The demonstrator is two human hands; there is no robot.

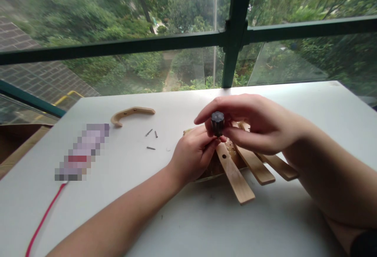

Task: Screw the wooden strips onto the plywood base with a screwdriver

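Note:
A black fluted handle, which looks like a screwdriver [217,122], stands upright with its end towards me. The thumb and fingers of my right hand [259,125] curl around it. My left hand [193,155] is closed low beside it, fingertips pinched at the tool's lower end; what they hold is hidden. Below is a pale wooden slat [235,178] with a dark hole. Two more slats, a middle one [256,166] and a right one [281,166], fan out beside it. They rest on a brown base [210,170], mostly covered by my hands.
On the white table [182,229] to the left lie a curved wooden piece [135,110] with holes and three small screws [151,148]. Farther left is a pixelated object [84,153] with a red cord [44,219]. A green-framed window [118,48] stands behind the table.

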